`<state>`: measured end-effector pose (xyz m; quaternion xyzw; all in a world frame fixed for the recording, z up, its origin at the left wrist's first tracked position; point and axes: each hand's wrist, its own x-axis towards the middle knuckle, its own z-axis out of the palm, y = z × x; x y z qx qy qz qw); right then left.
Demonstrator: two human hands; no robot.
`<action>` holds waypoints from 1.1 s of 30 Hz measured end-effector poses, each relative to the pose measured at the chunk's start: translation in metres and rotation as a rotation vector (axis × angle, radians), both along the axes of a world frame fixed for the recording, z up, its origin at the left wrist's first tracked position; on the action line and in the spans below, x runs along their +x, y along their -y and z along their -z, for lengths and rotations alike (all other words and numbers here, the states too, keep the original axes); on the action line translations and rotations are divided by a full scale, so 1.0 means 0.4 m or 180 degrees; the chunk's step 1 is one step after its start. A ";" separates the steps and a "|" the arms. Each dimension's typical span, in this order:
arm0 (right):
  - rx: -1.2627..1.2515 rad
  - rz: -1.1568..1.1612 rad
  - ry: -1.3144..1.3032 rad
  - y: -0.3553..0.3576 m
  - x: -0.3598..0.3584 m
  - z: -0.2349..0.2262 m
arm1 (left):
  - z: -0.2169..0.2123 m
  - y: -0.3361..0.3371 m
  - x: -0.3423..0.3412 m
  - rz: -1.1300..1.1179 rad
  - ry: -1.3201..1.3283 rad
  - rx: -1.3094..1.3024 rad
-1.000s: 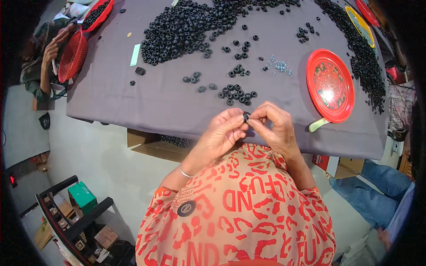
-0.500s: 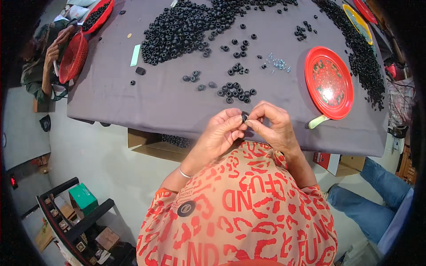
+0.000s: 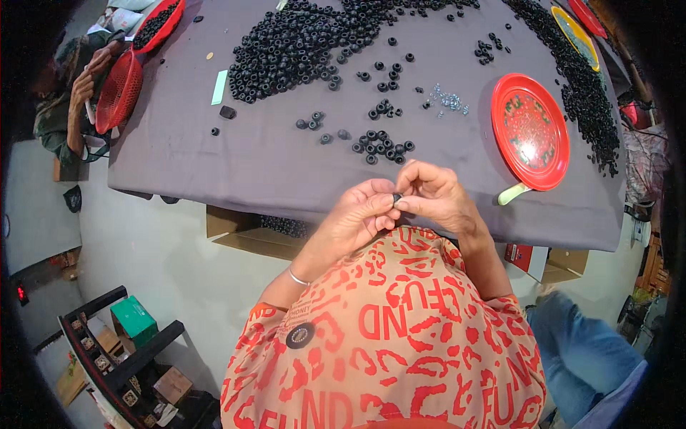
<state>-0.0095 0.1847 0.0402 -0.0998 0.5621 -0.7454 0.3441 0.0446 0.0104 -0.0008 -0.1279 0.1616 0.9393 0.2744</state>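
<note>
My left hand (image 3: 359, 217) pinches a small round black part (image 3: 397, 198) just beyond the near edge of the cloth-covered table. My right hand (image 3: 439, 199) meets it from the other side, thumb and forefinger pressed together at the part; whether they hold a smaller piece is hidden. Beyond my fingers lies a cluster of round black parts with holes (image 3: 382, 146). Small clear bluish pieces (image 3: 449, 100) lie scattered farther right, near a red plate (image 3: 559, 161) with a pale green handle-like piece (image 3: 512, 194) at its near rim.
A large heap of black parts (image 3: 286, 61) covers the far middle. Small dark pieces (image 3: 589, 100) line the right side, by a yellow tray (image 3: 572, 32). At far left, a person's hands (image 3: 84, 86) are beside a red basket (image 3: 120, 96). Cardboard boxes (image 3: 257, 243) stand under the table.
My right hand has shifted its fingers around the black part, its forefinger now raised and curled. The person in jeans at lower right has moved their legs.
</note>
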 end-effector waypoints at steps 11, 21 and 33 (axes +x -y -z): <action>0.0362 -0.0617 -0.1682 -0.002 -0.022 -0.010 | -0.048 0.042 -0.007 0.0829 -0.0391 -0.0491; 0.2000 0.1135 -0.2314 0.038 -0.147 0.078 | -0.001 0.069 -0.039 0.0156 -0.0086 0.0076; 0.3227 0.1210 -0.3805 0.076 -0.200 0.128 | 0.013 0.084 -0.035 -0.0328 0.0176 -0.0279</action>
